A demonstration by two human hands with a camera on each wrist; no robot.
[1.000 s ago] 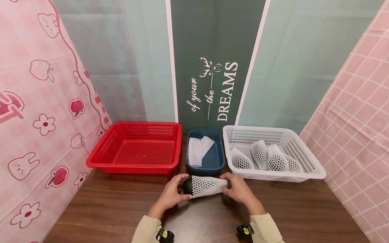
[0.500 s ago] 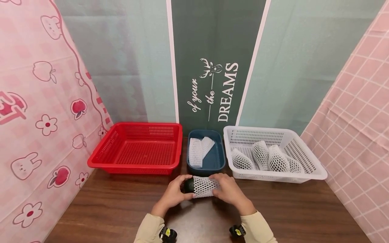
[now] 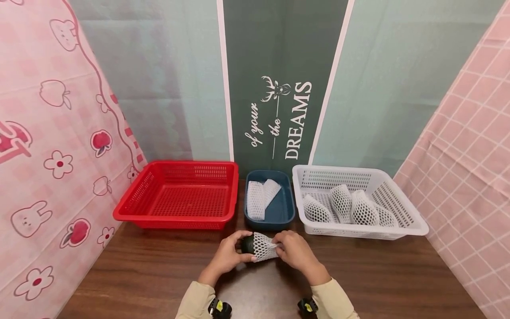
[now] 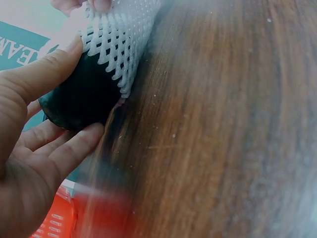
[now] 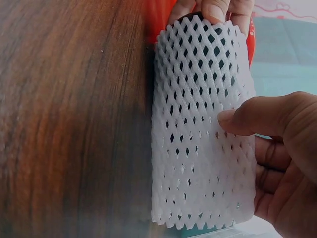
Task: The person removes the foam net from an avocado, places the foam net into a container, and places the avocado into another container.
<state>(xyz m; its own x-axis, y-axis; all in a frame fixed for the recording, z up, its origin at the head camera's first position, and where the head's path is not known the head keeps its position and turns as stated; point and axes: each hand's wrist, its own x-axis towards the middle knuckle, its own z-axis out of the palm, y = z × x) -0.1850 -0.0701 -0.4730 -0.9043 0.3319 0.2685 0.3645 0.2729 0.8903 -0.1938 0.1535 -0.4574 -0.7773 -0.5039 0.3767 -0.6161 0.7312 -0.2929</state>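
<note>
In front of the blue bin, a dark green rounded fruit lies sideways, partly inside a white foam net sleeve. My left hand grips the fruit's bare left end, its thumb at the edge of the net in the left wrist view. On the right, my right hand pinches the net between thumb and fingers, past the bulge of the fruit. The sleeve's loose end runs on beyond that pinch, flatter and with a jagged edge, in the right wrist view. The covered part of the fruit shows dark through the mesh.
A red basket stands at the back left of the wooden table. The blue bin holds white net sleeves. At the back right, a white basket holds several netted dark fruits.
My right hand has moved left from the sleeve's far end and now pinches the net nearer the fruit. The net looks narrower there. My left hand stays on the fruit.
</note>
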